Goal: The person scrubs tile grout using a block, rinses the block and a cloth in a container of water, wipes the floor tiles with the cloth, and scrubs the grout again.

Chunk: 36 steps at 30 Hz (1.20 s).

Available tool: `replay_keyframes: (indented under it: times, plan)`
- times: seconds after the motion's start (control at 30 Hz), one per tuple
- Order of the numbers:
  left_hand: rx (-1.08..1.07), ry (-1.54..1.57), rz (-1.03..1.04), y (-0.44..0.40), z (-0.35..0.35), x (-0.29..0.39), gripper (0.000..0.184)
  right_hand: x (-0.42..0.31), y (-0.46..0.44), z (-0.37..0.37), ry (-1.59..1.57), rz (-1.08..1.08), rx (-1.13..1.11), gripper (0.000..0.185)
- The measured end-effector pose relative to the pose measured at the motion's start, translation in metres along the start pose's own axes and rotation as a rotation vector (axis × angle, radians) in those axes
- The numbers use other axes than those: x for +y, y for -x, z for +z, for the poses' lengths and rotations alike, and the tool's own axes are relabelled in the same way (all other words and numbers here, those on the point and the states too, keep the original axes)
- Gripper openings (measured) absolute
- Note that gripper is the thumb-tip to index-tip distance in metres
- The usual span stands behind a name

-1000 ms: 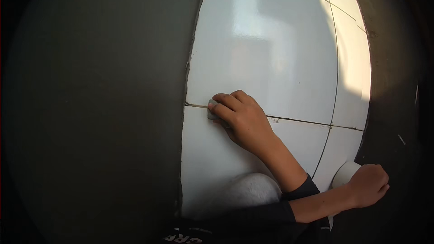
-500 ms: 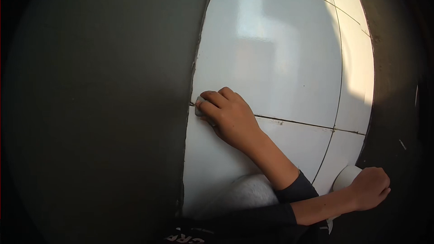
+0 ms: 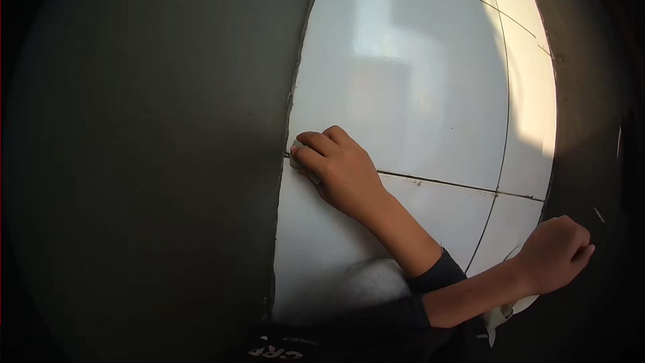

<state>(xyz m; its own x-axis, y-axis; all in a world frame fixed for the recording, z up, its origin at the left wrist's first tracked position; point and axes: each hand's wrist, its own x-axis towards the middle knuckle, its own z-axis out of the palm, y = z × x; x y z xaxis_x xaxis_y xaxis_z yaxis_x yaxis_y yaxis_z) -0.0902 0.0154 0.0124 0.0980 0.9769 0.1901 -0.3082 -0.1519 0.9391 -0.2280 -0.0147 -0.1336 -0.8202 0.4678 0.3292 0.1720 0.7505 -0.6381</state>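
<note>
My right hand reaches to the left over the white tiles, its fingers closed around a small grey block. That block sits on the tile edge, where a dark joint line meets the grey surface. Crossing in front of the right arm, my left hand is at the far right, curled into a fist. Whatever the fist holds, if anything, is hidden. Behind and below it, partly covered, shows a white rounded object with a pale ragged flap hanging beside it.
Glossy white tiles with dark joint lines run up the middle, brightly sunlit along their right side. A dark grey surface lies to the left of a rough tile edge. Grey fabric bulges near my forearms.
My left hand has moved up and slightly right, covering more of the white rounded object. My right hand has barely shifted and keeps the grey block at the tile edge.
</note>
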Motion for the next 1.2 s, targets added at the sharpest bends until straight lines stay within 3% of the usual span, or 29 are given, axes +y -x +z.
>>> replay_keyframes:
  times: [0.1,0.27,0.3,0.37,0.4,0.47,0.5,0.6,0.77,0.9,0.97,1.07,1.2]
  plan:
    - [-0.032,0.055,-0.237,0.002,-0.036,0.015,0.039,0.010,0.013,-0.018,-0.043,-0.005,-0.023,0.016]
    - [-0.288,1.128,-0.082,0.041,-0.076,-0.003,0.036,0.022,0.051,-0.065,0.046,0.055,-0.110,0.021]
    - [-0.293,1.121,-0.084,0.041,-0.079,0.001,0.036,0.018,0.049,-0.063,0.063,0.075,-0.096,0.021]
    - [-0.679,1.342,0.166,0.040,-0.081,0.002,0.039,0.017,0.042,-0.051,0.088,0.085,-0.086,0.021]
    - [-0.685,1.339,0.172,0.036,-0.080,0.005,0.039,0.016,0.032,-0.035,0.060,0.054,-0.054,0.020]
    - [-1.323,0.985,0.211,0.026,-0.077,0.014,0.019,0.008,0.010,-0.011,0.008,0.009,-0.019,0.020]
    - [-1.372,1.082,0.259,0.028,-0.075,0.015,0.010,0.005,0.001,-0.001,-0.010,-0.004,-0.012,0.020]
    - [-1.220,1.407,0.485,0.040,-0.060,0.011,0.011,0.005,0.000,-0.008,-0.034,0.003,-0.038,0.019]
    - [-1.275,1.285,0.467,0.030,-0.069,0.010,0.013,0.018,0.036,-0.063,0.043,0.070,-0.175,0.026]
    - [-1.356,1.283,0.397,0.015,-0.082,0.009,0.019,0.013,0.031,-0.052,0.051,0.114,-0.135,0.026]
    - [-1.181,1.427,0.352,0.021,-0.079,0.013,0.024,0.008,0.013,-0.027,-0.048,0.065,-0.115,0.029]
    - [-0.713,1.636,0.348,0.035,-0.066,0.020,0.034,0.002,-0.005,-0.006,-0.071,0.027,-0.116,0.025]
    - [-0.494,1.695,0.296,0.029,-0.068,0.013,0.043,0.013,0.018,-0.040,-0.046,0.024,-0.152,0.023]
